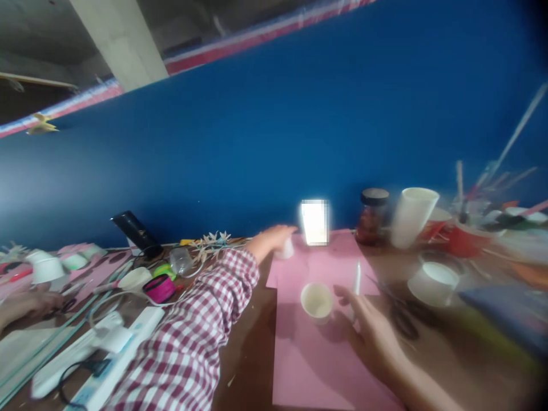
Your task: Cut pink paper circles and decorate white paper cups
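Observation:
My left hand (272, 240) stretches out to the far left corner of the pink paper (317, 365). Its fingers close over a small, blurred white cup (286, 249). An open, pale paper cup (317, 302) stands upright on the paper. Just right of that cup is my right hand (363, 319), fingers apart and not gripping the cup. A slim white pen-like thing (358, 277) shows beyond and between those fingers; whether they touch it is unclear. Dark-handled scissors (402, 319) lie to the right of this hand.
A glowing screen (315, 222) leans at the back by the blue partition (274, 125). Right of it stand a dark-lidded jar (372, 217) and a tall white cup (414, 217). A power strip (128, 348), cables and pink tape (159, 288) crowd the left. Another person's hand (25, 308) is far left.

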Demonstrator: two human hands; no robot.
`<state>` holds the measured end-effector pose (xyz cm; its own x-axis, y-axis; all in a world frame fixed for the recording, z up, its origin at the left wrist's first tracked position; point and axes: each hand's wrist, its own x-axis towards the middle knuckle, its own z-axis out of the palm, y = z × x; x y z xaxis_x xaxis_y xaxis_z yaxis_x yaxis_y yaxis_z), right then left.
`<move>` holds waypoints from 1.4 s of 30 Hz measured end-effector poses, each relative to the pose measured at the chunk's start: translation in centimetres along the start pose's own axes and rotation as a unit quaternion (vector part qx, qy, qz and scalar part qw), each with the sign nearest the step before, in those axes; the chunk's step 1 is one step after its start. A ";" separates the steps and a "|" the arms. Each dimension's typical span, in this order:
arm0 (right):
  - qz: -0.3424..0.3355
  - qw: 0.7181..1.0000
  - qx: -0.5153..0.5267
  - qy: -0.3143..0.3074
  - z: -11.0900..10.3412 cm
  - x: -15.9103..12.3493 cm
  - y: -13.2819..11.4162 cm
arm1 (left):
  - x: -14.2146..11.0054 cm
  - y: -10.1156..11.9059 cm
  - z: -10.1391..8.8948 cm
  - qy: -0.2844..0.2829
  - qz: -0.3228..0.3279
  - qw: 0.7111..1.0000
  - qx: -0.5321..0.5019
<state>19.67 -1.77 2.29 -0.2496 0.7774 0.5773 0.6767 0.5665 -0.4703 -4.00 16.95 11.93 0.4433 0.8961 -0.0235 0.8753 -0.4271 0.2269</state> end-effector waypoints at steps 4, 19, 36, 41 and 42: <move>0.003 1.000 -0.006 -0.004 0.0 0.0 0.0 | 0.4 -0.5 0.3 -0.005 0.013 0.997 -0.075; 0.021 1.000 0.001 -0.020 0.5 -0.2 0.4 | -3.4 -1.9 5.3 0.221 -0.153 0.941 -0.204; 0.023 0.999 -0.004 -0.028 0.4 -0.3 0.5 | -0.3 -2.4 6.5 0.250 -0.050 0.948 -0.189; 0.037 0.999 0.006 -0.038 0.6 -0.4 0.6 | -0.5 -2.6 6.7 0.278 -0.050 0.942 -0.182; 0.039 0.998 0.005 -0.039 0.7 -0.4 0.7 | -0.4 -2.6 6.8 0.285 -0.049 0.940 -0.180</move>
<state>19.74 -1.55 1.28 -0.2492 0.8382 0.4851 0.6888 0.5055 -0.5196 -5.14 16.92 4.74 0.0987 0.8921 0.4410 0.7388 -0.3626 0.5681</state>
